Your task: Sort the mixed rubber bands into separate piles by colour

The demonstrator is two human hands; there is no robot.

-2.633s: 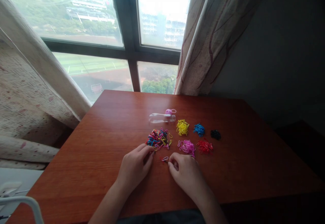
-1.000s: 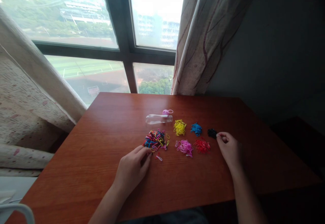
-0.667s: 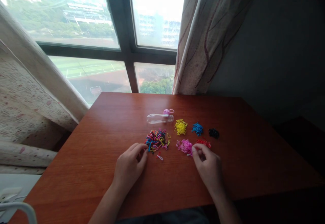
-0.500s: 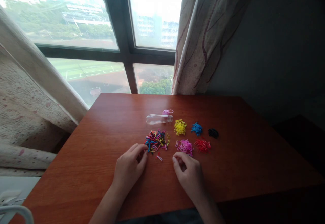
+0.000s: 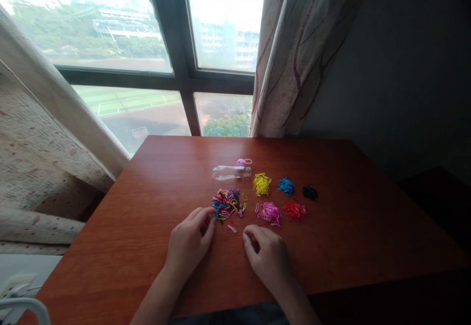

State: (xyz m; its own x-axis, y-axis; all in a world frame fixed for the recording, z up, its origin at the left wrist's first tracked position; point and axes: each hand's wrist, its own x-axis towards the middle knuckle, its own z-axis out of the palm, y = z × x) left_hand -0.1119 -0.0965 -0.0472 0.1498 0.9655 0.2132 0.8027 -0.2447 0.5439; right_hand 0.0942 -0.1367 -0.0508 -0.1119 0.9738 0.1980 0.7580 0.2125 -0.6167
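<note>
Resting both hands on the bench (image 5: 140,217), just short of the small rubber band piles.
Left hand (image 5: 191,244) lies palm down with its fingers loosely bent, tips touching the mixed band pile (image 5: 228,202) at its 7 o'clock, nothing held. Right hand (image 5: 268,256) is curled, thumb and forefinger close; can't tell if it pinches a band. Loose pink band (image 5: 231,228) lies between the hands. From the mixed pile: yellow pile (image 5: 262,184) at 2 o'clock, pink pile (image 5: 268,212) at 3, red pile (image 5: 294,210) beyond it. Clear bottle (image 5: 231,172) lies on its side at 12.
</note>
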